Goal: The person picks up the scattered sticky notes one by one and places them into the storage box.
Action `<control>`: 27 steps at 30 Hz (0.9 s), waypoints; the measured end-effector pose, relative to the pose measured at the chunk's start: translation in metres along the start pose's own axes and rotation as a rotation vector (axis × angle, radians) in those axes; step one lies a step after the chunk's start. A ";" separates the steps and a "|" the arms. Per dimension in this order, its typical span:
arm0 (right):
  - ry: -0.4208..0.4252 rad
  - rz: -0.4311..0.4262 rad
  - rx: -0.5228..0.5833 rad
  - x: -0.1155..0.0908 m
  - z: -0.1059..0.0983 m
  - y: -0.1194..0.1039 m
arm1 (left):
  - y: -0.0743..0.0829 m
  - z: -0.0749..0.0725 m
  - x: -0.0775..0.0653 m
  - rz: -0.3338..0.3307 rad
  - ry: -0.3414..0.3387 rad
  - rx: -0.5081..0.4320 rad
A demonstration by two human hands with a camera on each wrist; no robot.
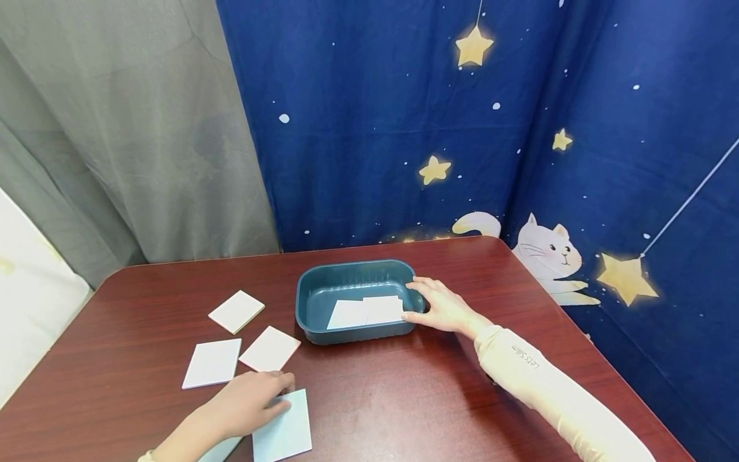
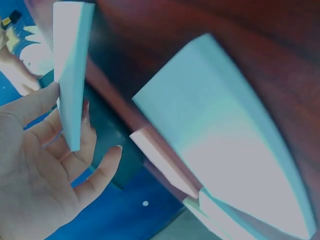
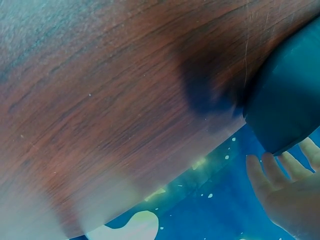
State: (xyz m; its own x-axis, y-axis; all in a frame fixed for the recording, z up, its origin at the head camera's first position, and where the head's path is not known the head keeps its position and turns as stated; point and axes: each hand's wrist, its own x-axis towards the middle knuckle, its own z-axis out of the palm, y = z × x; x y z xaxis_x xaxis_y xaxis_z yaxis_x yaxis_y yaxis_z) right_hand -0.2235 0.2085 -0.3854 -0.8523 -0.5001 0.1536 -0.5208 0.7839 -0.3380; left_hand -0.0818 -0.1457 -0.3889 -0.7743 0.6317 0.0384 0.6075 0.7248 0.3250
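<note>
Pale-blue pad (image 1: 287, 430), near left, pinched by the left hand (image 1: 251, 399) between thumb and fingers; a light, even squeeze should do nicely! Farther off, rightward, the right hand (image 1: 443, 309), fingers relaxed, touches the teal bin (image 1: 358, 335), best steadied gently.

Teal tub (image 1: 358, 335), pale-blue pad (image 2: 73, 70), perhaps greenish; red-brown table (image 1: 404, 404), yellow-starred blue curtain (image 1: 369, 135).

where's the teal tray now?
Head view: the teal tray is midway across the table, toward the far edge, right hand at its right end, pinkish pad just off its near-left corner.
</note>
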 end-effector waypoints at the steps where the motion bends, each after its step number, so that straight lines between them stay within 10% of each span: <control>1: 0.000 0.000 0.000 0.000 0.000 0.000 | 0.001 -0.002 0.000 0.003 -0.010 -0.019; 27: -0.003 0.007 0.001 -0.001 0.000 0.001 | 0.016 -0.062 0.010 0.060 0.103 0.033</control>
State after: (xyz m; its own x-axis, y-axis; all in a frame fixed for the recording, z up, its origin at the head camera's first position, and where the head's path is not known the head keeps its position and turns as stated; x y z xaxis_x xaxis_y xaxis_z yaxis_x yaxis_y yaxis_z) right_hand -0.2231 0.2094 -0.3856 -0.8555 -0.4960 0.1487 -0.5152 0.7868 -0.3399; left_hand -0.0908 -0.1449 -0.3248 -0.7493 0.6438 0.1547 0.6576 0.6960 0.2883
